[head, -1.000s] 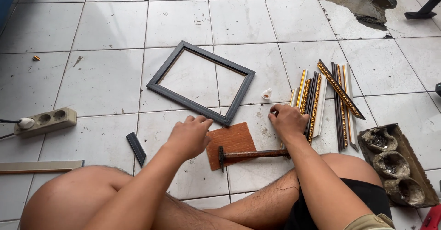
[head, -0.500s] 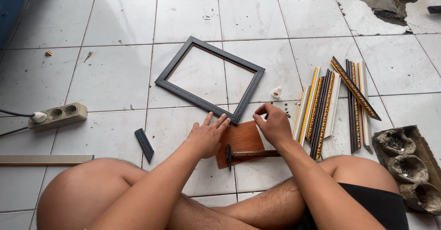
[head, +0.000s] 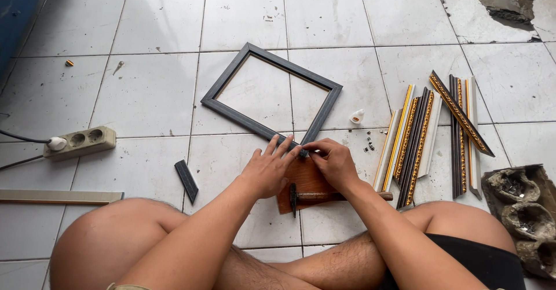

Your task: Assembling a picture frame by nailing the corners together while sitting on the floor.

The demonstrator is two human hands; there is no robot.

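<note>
A dark rectangular picture frame lies flat on the white tiled floor, its near corner pointing at me. My left hand rests on that corner with its fingers spread and touching the frame's edge. My right hand meets it from the right, fingertips pinched on the same corner. Whether they also hold something small is hidden. Just below the hands lies a brown wooden board, with a hammer lying across it, head to the left.
Several gold-and-dark moulding strips lie to the right, with small metal bits and a white cap near them. A compartment tray sits far right. A power strip, a short dark piece and a long pale strip lie left.
Both hands have moved up off the wooden board and come together at the frame's near corner. The hammer stays on the board.
</note>
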